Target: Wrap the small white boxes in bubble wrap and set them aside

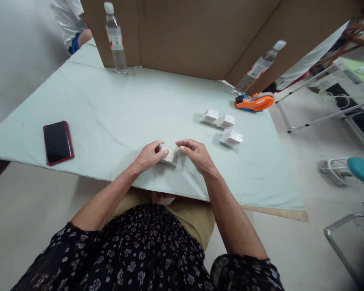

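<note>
A small pale box (169,155) in clear plastic lies near the table's front edge. My left hand (150,155) grips it from the left, thumb resting on its top face. At the box's right end, my right hand (197,155) has thumb and forefinger pinched together at what looks like the loose edge of the clear wrapping. Three similar white boxes in clear bags sit to the right: one box (211,115) at the back, another box (227,121) beside it, and a third box (232,138) closer to me.
A phone in a red case (58,143) lies on the left of the cloth-covered table (118,109). Behind stands a cardboard screen (182,36) with a left water bottle (117,44) and a right water bottle (259,69). An orange tape dispenser (255,102) rests at the right edge.
</note>
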Motion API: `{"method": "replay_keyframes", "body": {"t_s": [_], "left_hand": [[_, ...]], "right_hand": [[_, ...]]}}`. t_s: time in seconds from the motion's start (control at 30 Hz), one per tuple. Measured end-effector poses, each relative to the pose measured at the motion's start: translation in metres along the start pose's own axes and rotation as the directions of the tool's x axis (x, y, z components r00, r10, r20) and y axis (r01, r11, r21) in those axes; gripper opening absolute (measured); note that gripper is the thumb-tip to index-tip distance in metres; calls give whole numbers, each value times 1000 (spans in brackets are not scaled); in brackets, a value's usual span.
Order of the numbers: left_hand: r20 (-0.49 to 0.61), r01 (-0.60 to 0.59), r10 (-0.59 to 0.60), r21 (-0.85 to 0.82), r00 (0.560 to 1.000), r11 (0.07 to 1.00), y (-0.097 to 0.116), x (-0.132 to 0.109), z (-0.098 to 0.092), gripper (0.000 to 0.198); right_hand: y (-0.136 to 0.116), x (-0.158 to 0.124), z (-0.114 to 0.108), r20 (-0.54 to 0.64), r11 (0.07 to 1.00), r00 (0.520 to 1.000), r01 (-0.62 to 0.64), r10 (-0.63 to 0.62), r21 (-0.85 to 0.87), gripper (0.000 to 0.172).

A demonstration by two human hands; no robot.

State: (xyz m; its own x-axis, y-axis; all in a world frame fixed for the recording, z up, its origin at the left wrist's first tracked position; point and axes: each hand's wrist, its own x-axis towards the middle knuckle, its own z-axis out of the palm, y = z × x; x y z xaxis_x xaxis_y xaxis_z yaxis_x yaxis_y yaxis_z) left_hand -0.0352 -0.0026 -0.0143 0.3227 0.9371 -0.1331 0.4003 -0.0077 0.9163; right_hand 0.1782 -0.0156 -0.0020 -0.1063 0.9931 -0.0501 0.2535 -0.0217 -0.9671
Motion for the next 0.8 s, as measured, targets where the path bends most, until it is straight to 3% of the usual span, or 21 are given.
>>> {"method": "replay_keyframes", "body": {"t_s": [0.17,0.27,0.4,0.53,0.63,0.7,0.8], "left_hand": [[-10,20,-20,2,1000,1000,-1,-1,1,57],[-49,38,-39,-4,998,999,0,-1,3,57],[-105,27,-31,-38,994,999,5,3,8,58],[-120,29,-36,-64,992,998,11,13,17,60],[-142,43,-41,12,989,999,9,19,23,58],[-183,2,18,108,983,994,4,22,22,52],[-245,-114,198,320,949,940,-6,30,12,43]], "right_hand": [[15,-12,-3,160,994,987,-12,30,-112,79],[25,-9,6,183,971,983,50,-7,-233,98],[26,-4,10,151,953,987,100,-58,-285,99],[21,0,-4,114,943,991,103,-70,-316,98],[26,2,-14,101,928,994,65,-30,-367,92],[31,3,-17,91,922,996,50,-16,-383,90],[36,0,-17,88,928,995,65,-35,-367,92]]}}
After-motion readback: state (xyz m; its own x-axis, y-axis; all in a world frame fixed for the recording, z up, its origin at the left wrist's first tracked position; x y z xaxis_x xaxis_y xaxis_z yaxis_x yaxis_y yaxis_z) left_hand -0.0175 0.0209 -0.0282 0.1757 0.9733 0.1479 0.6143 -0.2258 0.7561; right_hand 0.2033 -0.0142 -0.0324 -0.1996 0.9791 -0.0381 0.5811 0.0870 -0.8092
